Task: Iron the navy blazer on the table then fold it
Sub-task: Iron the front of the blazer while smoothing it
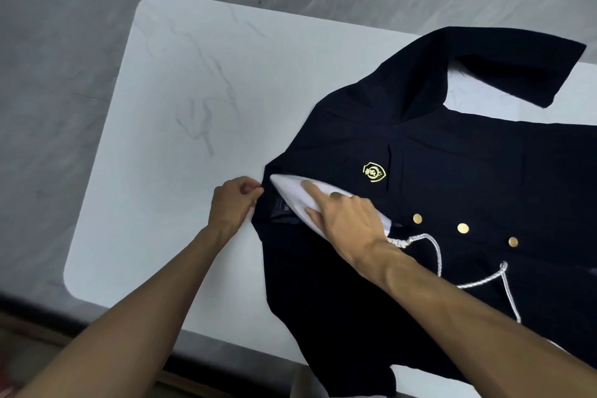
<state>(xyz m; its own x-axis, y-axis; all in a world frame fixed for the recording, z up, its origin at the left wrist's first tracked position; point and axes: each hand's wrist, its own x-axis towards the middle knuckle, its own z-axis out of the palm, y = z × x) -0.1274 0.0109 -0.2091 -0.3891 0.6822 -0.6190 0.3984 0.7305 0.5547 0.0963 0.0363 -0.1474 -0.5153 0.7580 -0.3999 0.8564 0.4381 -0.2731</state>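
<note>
Left hand (234, 200) pinches the blazer (452, 171) at its collar; right hand (349, 220) grips the iron (290, 195) (forefinger outstretched)

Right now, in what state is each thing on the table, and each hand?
navy blazer: spread flat on the table, front up.
iron: sole down on the blazer's upper front.
cord: slack, looped across the blazer.
left hand: pinches the blazer's edge.
right hand: grips the iron.
</note>
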